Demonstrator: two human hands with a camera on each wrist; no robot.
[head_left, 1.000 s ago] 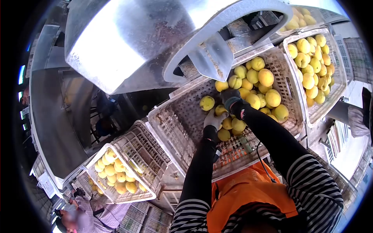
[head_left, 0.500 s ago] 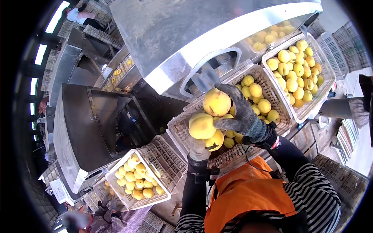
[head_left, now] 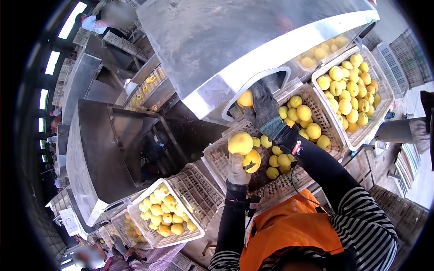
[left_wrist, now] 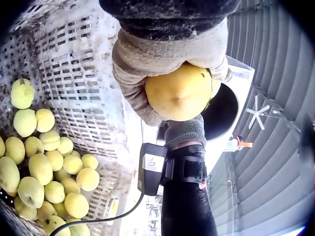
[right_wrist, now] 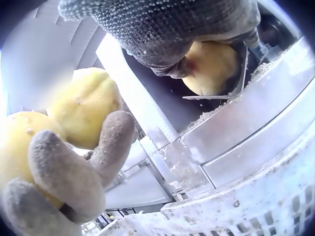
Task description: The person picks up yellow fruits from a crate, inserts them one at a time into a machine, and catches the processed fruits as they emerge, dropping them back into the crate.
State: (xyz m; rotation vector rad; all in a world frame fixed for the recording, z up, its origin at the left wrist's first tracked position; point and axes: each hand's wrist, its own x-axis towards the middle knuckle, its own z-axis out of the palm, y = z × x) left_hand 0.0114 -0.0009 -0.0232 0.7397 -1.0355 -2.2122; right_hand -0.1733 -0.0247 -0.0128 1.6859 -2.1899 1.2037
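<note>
My gloved left hand (head_left: 237,170) holds two yellow peaches, an upper peach (head_left: 240,142) and a lower peach (head_left: 252,161), above the white plastic crate (head_left: 216,163). In the right wrist view its fingertips curl around both fruits. The right hand (head_left: 264,108), in a dark grey glove, grips another yellow peach (right_wrist: 212,69) inside the oval opening (head_left: 285,74) of a metal machine. Beside that fruit, a thin metal blade (right_wrist: 242,73) shows in the right wrist view. Several loose peaches (left_wrist: 40,168) lie in the crate below.
A crate full of peaches (head_left: 379,123) stands at the right, and a tilted one (head_left: 199,192) at the lower left. The metal machine hood (head_left: 217,49) spans the top. Two other people are at the left edges. A black cable (left_wrist: 106,219) hangs by the left wrist camera.
Both hands have risen out of the crate with peaches. The right hand has then moved up and away from the left, carrying one peach into the machine opening; the left keeps two.
</note>
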